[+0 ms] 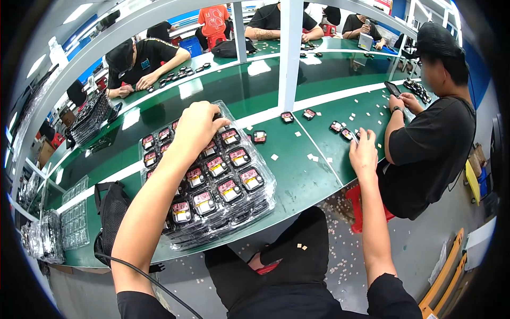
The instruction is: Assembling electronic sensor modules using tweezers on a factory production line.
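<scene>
Stacked clear plastic trays (265, 199) hold rows of small black devices (229, 190) with pink, white and yellow faces. My left hand (197, 126) reaches over the far side of the top tray, its fingers closed around a dark device that they mostly cover. On the green table to the right, my right hand (364, 153) pinches at the end of a short row of similar devices (336, 126). Its fingertips are on the nearest one, beside a small white piece. More loose devices (287, 117) lie between my hands.
A white post (290, 58) rises beyond the trays. Small pale squares (274, 157) litter the table and floor. A black bag (112, 212) and empty clear trays (74, 218) lie left. A co-worker (435, 138) sits close on the right; others work across the table.
</scene>
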